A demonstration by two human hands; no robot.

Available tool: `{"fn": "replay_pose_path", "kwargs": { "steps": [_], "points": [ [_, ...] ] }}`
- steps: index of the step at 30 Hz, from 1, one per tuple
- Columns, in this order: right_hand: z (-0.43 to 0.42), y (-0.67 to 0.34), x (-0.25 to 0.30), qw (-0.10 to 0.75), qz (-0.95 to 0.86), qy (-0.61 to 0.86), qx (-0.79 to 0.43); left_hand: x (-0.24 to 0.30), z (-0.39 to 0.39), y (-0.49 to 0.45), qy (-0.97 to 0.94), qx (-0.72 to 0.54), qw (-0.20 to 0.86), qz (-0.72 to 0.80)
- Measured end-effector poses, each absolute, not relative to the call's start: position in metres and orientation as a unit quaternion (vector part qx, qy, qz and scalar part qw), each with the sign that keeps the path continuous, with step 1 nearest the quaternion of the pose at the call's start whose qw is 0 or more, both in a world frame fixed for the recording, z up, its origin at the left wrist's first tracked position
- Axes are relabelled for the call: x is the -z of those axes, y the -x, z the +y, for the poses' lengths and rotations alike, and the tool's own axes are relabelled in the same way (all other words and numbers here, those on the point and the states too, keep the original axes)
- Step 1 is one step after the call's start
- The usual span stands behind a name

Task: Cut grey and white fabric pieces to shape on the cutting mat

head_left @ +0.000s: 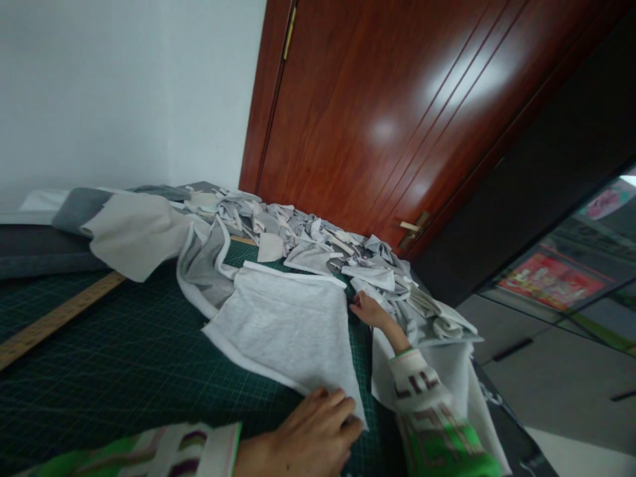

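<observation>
A light grey fabric piece (288,324) with white edging lies spread on the green cutting mat (124,358). My left hand (311,434) rests at its near corner, fingers curled against the cloth edge. My right hand (368,308) reaches out to the piece's far right corner, fingers closed on the fabric edge there. Both arms wear green and white patterned sleeves.
A heap of grey and white fabric scraps (322,245) runs along the table's far and right side. A yellow ruler (54,318) lies on the mat at left. A larger grey cloth (134,232) sits at back left. A red-brown wooden door (397,119) stands behind.
</observation>
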State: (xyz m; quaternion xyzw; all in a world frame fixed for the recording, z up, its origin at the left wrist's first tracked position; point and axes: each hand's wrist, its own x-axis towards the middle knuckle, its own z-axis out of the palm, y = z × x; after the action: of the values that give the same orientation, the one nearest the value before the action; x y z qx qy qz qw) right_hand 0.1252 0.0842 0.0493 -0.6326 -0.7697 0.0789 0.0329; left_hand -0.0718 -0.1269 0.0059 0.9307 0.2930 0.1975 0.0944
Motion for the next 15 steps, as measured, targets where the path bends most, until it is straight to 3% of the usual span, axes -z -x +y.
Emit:
{"fn": "replay_pose_path", "kwargs": {
  "steps": [5,15],
  "points": [
    [0.084,-0.119,-0.056,-0.018,-0.767,0.637,-0.081,-0.005,-0.134,0.071,-0.923,-0.197,0.072,0.323],
    [0.091,-0.091,-0.063,-0.094,-0.705,0.701,-0.055,0.005,-0.130,0.072,-0.916,-0.201,0.126,0.325]
  ]
}}
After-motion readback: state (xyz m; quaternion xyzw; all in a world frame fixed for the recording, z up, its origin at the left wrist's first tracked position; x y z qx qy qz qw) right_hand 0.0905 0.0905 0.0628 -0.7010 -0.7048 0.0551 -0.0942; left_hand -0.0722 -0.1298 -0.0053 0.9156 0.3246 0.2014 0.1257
